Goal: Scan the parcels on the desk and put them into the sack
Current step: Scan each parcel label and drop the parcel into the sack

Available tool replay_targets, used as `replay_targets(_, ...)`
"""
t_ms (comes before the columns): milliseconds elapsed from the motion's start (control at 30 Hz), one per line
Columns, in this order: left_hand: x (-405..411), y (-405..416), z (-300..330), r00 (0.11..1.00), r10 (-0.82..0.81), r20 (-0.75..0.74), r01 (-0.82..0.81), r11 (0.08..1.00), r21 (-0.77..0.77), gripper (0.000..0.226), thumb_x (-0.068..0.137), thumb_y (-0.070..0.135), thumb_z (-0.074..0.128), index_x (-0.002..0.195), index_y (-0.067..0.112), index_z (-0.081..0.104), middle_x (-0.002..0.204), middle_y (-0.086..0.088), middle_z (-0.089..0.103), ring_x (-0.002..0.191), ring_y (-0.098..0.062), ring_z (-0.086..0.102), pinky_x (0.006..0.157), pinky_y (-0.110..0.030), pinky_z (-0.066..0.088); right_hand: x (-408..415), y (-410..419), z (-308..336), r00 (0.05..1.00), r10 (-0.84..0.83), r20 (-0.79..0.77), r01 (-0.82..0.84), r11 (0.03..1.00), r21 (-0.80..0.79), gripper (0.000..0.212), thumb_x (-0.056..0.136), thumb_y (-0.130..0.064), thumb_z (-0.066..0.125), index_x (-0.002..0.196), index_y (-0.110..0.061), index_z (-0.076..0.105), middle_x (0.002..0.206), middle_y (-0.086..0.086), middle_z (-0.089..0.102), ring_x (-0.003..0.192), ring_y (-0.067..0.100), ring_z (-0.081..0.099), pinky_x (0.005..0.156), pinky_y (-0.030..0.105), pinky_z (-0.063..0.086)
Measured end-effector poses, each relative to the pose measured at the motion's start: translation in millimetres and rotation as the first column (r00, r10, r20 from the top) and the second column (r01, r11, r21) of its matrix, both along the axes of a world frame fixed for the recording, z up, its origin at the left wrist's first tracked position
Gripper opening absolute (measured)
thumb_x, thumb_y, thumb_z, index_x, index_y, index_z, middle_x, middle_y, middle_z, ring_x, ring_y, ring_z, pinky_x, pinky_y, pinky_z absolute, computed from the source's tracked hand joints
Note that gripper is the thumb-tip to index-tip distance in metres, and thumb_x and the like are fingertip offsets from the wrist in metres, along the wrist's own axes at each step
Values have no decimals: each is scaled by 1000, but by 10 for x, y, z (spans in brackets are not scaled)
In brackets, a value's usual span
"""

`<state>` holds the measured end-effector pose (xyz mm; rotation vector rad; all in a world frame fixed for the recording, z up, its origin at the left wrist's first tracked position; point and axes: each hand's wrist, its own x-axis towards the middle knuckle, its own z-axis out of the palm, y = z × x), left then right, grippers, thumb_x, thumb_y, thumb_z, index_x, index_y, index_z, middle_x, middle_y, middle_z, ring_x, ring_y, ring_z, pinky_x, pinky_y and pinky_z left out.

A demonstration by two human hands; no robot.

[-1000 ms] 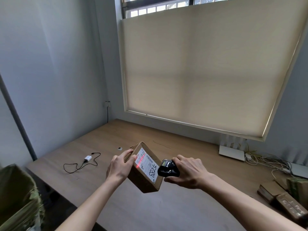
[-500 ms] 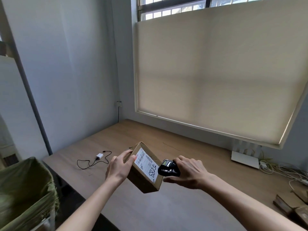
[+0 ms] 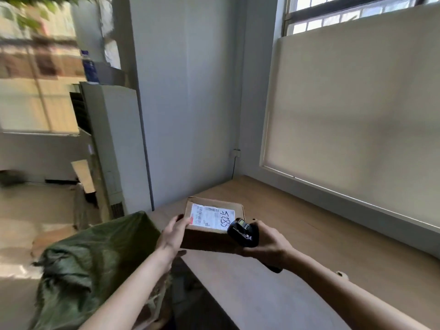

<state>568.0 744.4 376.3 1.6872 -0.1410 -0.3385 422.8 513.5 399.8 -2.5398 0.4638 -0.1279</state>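
Note:
My left hand [image 3: 172,236] grips the left end of a small brown cardboard parcel [image 3: 209,239], held level above the desk's left edge with its white shipping label facing up. My right hand [image 3: 264,244] holds a black barcode scanner [image 3: 242,232] right beside the parcel's right end. The olive-green sack [image 3: 95,260] stands open on the floor just left of and below the parcel. The wooden desk [image 3: 309,246] stretches away to the right.
A window with a beige roller blind [image 3: 357,120] runs along the desk's far side. A grey wall corner [image 3: 185,103] rises behind the parcel. A white standing unit [image 3: 112,148] is behind the sack. The left part of the view is blurred.
The view has swung left, bringing the sack close under my left arm. The parcel has tipped from tilted to level and moved toward the desk's left edge. The red scan line is gone.

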Motion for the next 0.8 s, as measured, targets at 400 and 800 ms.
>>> replay_targets(400,1054,2459,-352,950,281,-138,-290,956,-52,52,87,36,74,133,31,52,124,-11,63,110,-31,62,89,-55,57,1947,2027,-333,952,275,133,-298,933,203,64,71,-50,91,121,-30,56,105,-14,63,95,8,61,77,27,51)
replay_targets(800,2173,3102,-1136,853,481,-202,-497,867,-31,56,94,27,67,146,31,48,130,-10,62,109,-26,64,76,-34,55,3655,2823,-1321,899,435,-50,-420,889,182,103,47,-85,69,137,-36,53,122,-11,69,109,14,66,91,37,57)
